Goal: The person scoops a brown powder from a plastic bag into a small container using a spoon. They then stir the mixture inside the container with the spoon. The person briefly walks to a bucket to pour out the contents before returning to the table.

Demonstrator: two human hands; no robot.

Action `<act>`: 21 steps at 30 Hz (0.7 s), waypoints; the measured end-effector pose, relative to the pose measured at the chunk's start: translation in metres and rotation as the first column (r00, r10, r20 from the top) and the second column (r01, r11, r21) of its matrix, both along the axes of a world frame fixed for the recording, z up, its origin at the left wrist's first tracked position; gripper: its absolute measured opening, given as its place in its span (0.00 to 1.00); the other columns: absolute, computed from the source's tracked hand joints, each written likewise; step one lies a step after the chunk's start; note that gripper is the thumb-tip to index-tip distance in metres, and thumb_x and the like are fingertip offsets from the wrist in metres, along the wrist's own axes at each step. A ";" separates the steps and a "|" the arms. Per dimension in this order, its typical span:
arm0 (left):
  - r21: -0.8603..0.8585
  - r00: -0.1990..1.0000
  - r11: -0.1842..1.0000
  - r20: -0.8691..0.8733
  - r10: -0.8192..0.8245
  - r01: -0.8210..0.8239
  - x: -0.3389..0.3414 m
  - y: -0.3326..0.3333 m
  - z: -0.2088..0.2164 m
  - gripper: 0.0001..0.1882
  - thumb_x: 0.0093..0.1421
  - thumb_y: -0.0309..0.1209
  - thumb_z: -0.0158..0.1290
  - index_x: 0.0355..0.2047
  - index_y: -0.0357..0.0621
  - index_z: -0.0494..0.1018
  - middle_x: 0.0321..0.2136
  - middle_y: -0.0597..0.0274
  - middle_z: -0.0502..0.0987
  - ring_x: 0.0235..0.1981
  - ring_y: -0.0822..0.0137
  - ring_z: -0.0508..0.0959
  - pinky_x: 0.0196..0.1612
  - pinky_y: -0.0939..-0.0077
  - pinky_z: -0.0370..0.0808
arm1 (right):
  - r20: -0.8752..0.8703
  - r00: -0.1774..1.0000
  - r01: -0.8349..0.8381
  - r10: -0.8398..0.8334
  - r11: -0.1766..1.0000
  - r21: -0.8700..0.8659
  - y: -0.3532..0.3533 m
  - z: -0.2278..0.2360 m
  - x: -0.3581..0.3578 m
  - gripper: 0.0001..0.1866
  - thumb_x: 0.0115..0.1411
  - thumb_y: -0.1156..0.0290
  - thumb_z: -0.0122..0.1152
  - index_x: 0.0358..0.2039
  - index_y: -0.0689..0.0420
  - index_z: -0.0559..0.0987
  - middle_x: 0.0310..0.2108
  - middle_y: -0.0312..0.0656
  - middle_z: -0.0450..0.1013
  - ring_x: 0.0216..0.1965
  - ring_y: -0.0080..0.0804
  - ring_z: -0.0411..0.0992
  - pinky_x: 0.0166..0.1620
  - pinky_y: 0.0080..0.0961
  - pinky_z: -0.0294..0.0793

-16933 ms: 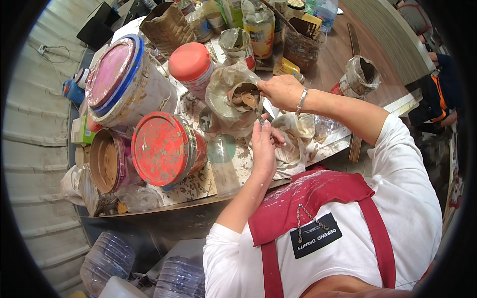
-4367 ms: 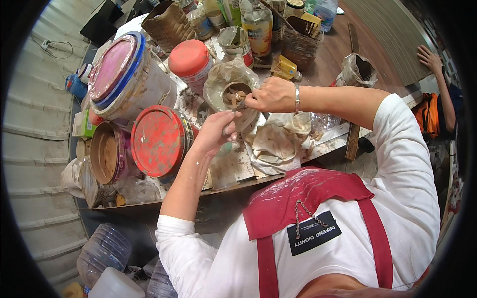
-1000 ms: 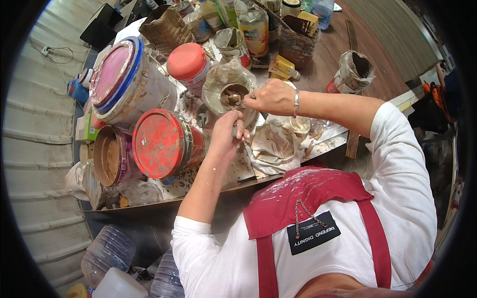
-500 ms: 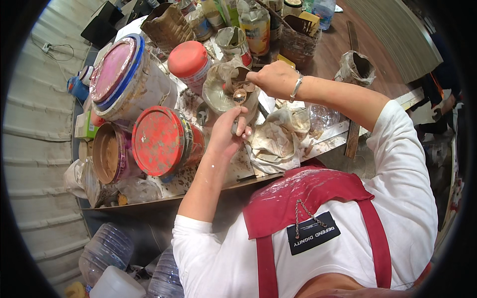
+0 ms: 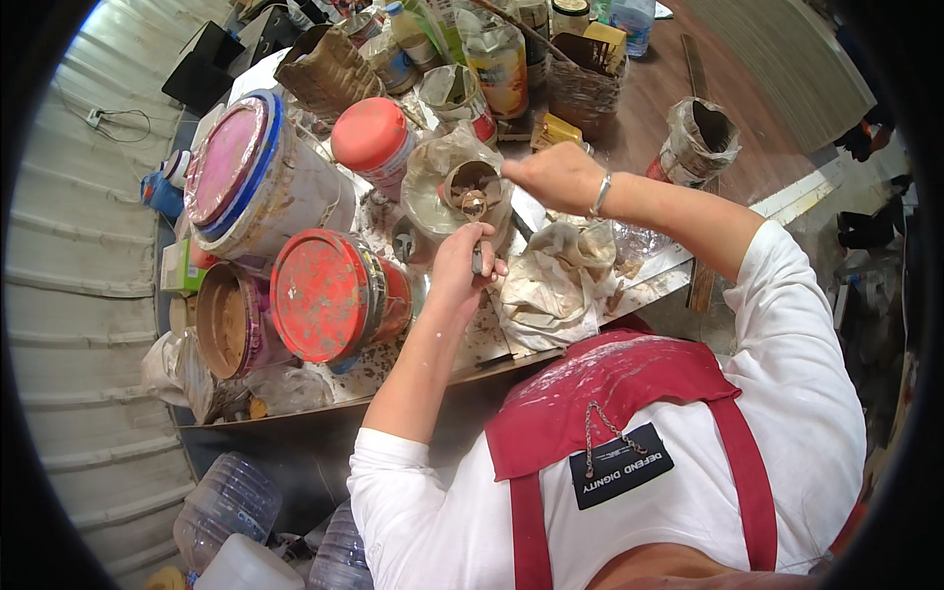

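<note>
My left hand (image 5: 466,264) is closed round the grey handle of a small spoon-like tool. The tool's round head (image 5: 474,205), coated in brown stuff, sits at the near edge of a brown-smeared cup (image 5: 470,177). That cup stands at the mouth of a container lined with clear plastic film (image 5: 425,167). To the right of the cup, my right hand (image 5: 562,179) is closed with its fingertips towards the rim; what they pinch is blurred. A crumpled, stained cloth or bag (image 5: 556,285) lies below my right hand.
Left of my hands stand a red-lidded tub (image 5: 317,295), a large blue-rimmed bucket (image 5: 305,187) and a jar with a red lid (image 5: 369,133). Several bottles and cans crowd the back. A film-wrapped can (image 5: 696,143) is at the right. Clear plastic jugs (image 5: 226,506) lie below the table.
My right hand has shifted slightly right and down, away from the cup, whose opening now shows more. My left hand stays close to the same place with the tool.
</note>
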State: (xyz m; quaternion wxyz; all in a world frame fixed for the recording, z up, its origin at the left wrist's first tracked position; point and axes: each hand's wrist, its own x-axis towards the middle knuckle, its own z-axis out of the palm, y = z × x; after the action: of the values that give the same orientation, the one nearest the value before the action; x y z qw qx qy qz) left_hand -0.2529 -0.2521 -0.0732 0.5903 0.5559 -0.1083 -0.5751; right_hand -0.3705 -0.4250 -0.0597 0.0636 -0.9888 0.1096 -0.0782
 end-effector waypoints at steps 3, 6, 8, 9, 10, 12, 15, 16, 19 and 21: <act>-0.010 0.999 1.000 0.052 -0.003 0.004 0.002 -0.001 -0.002 0.10 0.62 0.36 0.42 0.33 0.42 0.66 0.08 0.67 0.61 0.13 0.67 0.69 0.16 0.80 0.59 | 0.058 0.979 -0.188 0.194 0.978 -0.090 0.010 -0.002 -0.007 0.06 0.51 0.73 0.49 0.31 0.56 0.69 0.18 0.45 0.70 0.22 0.45 0.73 0.23 0.38 0.70; 0.005 0.993 1.000 0.117 -0.016 0.015 0.001 -0.001 0.000 0.10 0.62 0.36 0.41 0.32 0.43 0.66 0.09 0.67 0.62 0.13 0.67 0.69 0.16 0.80 0.60 | 0.069 0.964 -0.246 0.257 0.959 -0.139 0.009 -0.005 -0.003 0.06 0.51 0.72 0.50 0.31 0.56 0.69 0.18 0.44 0.70 0.22 0.44 0.73 0.22 0.37 0.70; 0.017 0.991 1.000 0.131 -0.008 0.006 -0.001 -0.001 -0.001 0.10 0.62 0.36 0.41 0.32 0.43 0.66 0.09 0.66 0.62 0.13 0.67 0.69 0.17 0.80 0.60 | 0.066 0.955 -0.270 0.288 0.941 -0.202 0.006 -0.010 -0.001 0.09 0.49 0.71 0.51 0.33 0.55 0.71 0.17 0.41 0.68 0.20 0.41 0.73 0.21 0.34 0.69; 0.020 0.990 1.000 0.144 -0.005 0.002 -0.002 -0.001 0.000 0.10 0.62 0.36 0.41 0.32 0.43 0.66 0.09 0.66 0.62 0.13 0.67 0.69 0.17 0.79 0.61 | 0.064 0.951 -0.281 0.303 0.931 -0.234 0.004 -0.012 0.001 0.11 0.49 0.71 0.51 0.34 0.55 0.72 0.17 0.40 0.68 0.19 0.39 0.72 0.20 0.33 0.69; 0.022 0.988 1.000 0.155 0.002 -0.005 -0.003 0.000 0.001 0.09 0.62 0.35 0.41 0.31 0.43 0.66 0.09 0.66 0.62 0.13 0.67 0.68 0.17 0.79 0.61 | 0.060 0.947 -0.292 0.316 0.923 -0.249 0.002 -0.014 0.001 0.12 0.48 0.71 0.52 0.35 0.55 0.72 0.17 0.39 0.68 0.19 0.39 0.72 0.20 0.32 0.69; -0.002 0.990 1.000 0.141 0.020 -0.020 -0.004 0.002 -0.002 0.09 0.62 0.35 0.42 0.31 0.43 0.66 0.09 0.66 0.62 0.12 0.68 0.67 0.18 0.79 0.61 | 0.051 0.939 -0.313 0.340 0.908 -0.279 0.000 -0.016 0.003 0.13 0.48 0.71 0.52 0.37 0.56 0.73 0.17 0.39 0.67 0.18 0.37 0.72 0.19 0.32 0.69; -0.065 0.998 0.997 0.052 0.041 -0.037 -0.002 0.003 -0.009 0.08 0.62 0.34 0.42 0.31 0.44 0.66 0.09 0.68 0.61 0.12 0.69 0.64 0.18 0.80 0.61 | 0.100 0.903 -0.361 0.418 0.864 -0.351 -0.006 -0.026 0.008 0.15 0.48 0.69 0.52 0.38 0.56 0.73 0.17 0.38 0.67 0.17 0.34 0.71 0.18 0.29 0.67; -0.068 0.999 0.997 0.011 0.041 -0.040 -0.001 0.004 -0.008 0.08 0.62 0.34 0.42 0.31 0.44 0.66 0.09 0.68 0.60 0.12 0.70 0.64 0.18 0.80 0.61 | 0.087 0.899 -0.368 0.428 0.850 -0.376 -0.007 -0.026 0.009 0.15 0.48 0.69 0.52 0.38 0.56 0.73 0.17 0.38 0.67 0.17 0.33 0.71 0.18 0.28 0.67; -0.049 0.989 0.997 -0.139 0.052 -0.060 0.008 0.003 -0.015 0.07 0.62 0.33 0.42 0.31 0.44 0.66 0.09 0.71 0.58 0.14 0.72 0.62 0.18 0.82 0.60 | 0.046 0.889 -0.395 0.456 0.812 -0.431 -0.010 -0.025 0.017 0.16 0.47 0.69 0.52 0.39 0.56 0.73 0.17 0.37 0.67 0.17 0.30 0.71 0.17 0.25 0.65; -0.029 0.970 0.996 -0.235 0.070 -0.079 0.013 0.003 -0.016 0.07 0.62 0.32 0.42 0.31 0.44 0.66 0.09 0.72 0.57 0.15 0.73 0.62 0.19 0.83 0.60 | 0.015 0.880 -0.419 0.474 0.792 -0.445 -0.010 -0.022 0.024 0.16 0.47 0.68 0.52 0.39 0.56 0.73 0.17 0.37 0.67 0.16 0.30 0.70 0.17 0.24 0.65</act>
State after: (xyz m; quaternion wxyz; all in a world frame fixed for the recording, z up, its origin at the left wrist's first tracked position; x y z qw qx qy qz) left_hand -0.2401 -0.2489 -0.0894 0.6307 0.4767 -0.0282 -0.6117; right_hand -0.3465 -0.4348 -0.0814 -0.1321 -0.9688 -0.1513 -0.1452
